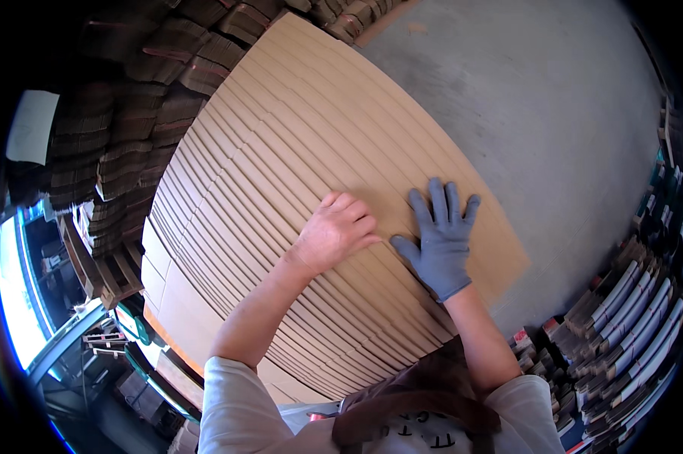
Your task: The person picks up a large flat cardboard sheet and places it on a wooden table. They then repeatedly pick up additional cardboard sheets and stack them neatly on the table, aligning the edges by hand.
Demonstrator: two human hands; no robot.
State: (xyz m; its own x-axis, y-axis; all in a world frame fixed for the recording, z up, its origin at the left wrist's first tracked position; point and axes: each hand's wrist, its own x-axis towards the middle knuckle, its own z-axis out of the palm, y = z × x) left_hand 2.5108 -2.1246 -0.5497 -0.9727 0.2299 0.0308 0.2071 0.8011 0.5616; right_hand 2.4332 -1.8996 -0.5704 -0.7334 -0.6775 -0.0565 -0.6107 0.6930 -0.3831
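Brown flat cardboard sheets (319, 98) lie fanned out in front of me, each overlapping the one beside it so that their edges form long slanting ridges. My left hand (340, 231) is bare and rests on the middle of the fan. Its fingers are curled in at the edge of one sheet, and the fingertips are partly hidden. Just to the right, my right hand (442, 246) wears a grey glove. It lies flat on the rightmost sheets with the fingers spread and nothing in them.
Bundled stacks of folded cardboard (141, 113) stand at the far left, with a wooden pallet (118, 272) below them. More bundles (621, 325) are piled at the right. Grey concrete floor (538, 113) stretches beyond the sheets at the upper right.
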